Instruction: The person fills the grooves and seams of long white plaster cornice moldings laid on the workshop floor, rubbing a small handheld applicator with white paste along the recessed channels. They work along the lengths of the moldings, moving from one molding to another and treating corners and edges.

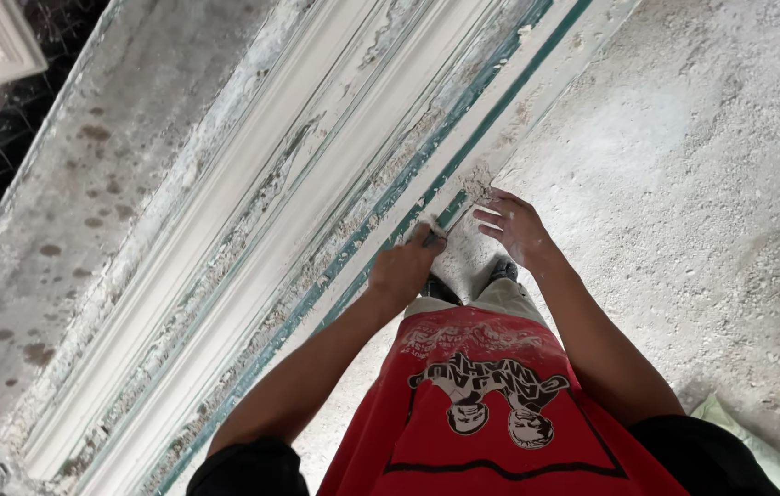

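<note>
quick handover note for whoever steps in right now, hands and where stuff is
Left hand: closed on a small dark tool, its tip at the near edge of the long white moulding bench.
Right hand: open, fingers spread, empty, beside a crumbly plaster lump on that edge.
Done: long white profile lies formed along the bench.
Left: plaster crumbs line the green edge strip; floor dusty.
</note>
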Available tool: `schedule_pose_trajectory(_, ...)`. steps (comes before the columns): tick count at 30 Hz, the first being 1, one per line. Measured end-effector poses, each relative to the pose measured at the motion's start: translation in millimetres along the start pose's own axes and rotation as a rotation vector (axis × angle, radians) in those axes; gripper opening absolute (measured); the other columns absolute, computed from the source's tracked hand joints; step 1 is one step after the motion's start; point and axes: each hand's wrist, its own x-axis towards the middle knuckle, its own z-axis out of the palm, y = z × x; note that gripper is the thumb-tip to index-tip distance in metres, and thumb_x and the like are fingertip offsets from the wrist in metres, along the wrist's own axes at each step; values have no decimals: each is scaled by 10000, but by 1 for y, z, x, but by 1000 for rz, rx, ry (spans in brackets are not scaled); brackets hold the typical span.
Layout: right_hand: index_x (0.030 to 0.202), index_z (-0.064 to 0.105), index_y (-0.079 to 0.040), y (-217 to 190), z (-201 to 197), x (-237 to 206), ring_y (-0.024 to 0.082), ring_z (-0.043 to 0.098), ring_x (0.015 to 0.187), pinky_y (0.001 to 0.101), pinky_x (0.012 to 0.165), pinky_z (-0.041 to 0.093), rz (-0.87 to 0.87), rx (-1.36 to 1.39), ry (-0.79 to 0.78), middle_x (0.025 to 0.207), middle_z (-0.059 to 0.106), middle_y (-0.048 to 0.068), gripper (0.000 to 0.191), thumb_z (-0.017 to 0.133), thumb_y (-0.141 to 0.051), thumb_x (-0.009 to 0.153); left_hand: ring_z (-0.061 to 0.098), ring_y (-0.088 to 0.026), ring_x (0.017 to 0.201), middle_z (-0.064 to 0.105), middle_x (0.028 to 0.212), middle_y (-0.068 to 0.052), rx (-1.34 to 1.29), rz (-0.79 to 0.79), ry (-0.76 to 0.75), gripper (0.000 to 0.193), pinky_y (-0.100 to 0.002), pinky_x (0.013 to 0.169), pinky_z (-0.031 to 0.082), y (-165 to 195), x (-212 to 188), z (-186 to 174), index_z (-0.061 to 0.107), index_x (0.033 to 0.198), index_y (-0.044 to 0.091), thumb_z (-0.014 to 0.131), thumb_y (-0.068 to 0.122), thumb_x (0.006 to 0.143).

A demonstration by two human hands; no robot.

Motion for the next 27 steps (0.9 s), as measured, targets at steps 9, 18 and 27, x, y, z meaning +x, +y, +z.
schedule_pose_trajectory(9,1500,425,-34,9,0,-7,339,592,1284,473,1123,458,22,152,70,1468,568,175,564,349,-359,1045,737,-346,1088,598,1427,-100,-116,-35,88,271,-481,912,604,32,120,0,632,1304,191,536,194,1051)
schedule_pose_trajectory(18,1409,498,-17,-4,-30,-13,283,649,1241,410,1064,520,-83,-82,166,1376,643,164,414,527,-177,1028,733,-405,942,362,1616,-139,-66,-24,-72,629,-509,762,613,2,4,-4,549,1420,290,560,-20,873)
schedule_pose_trajectory(27,1333,624,-58,-53,-70,25,182,669,1162,388,963,562,-89,-358,149,1275,697,81,364,566,-214,1009,745,-364,972,458,1566,-123,-45,-34,76,506,-493,773,626,57,139,-33,582,1396,257,572,23,947)
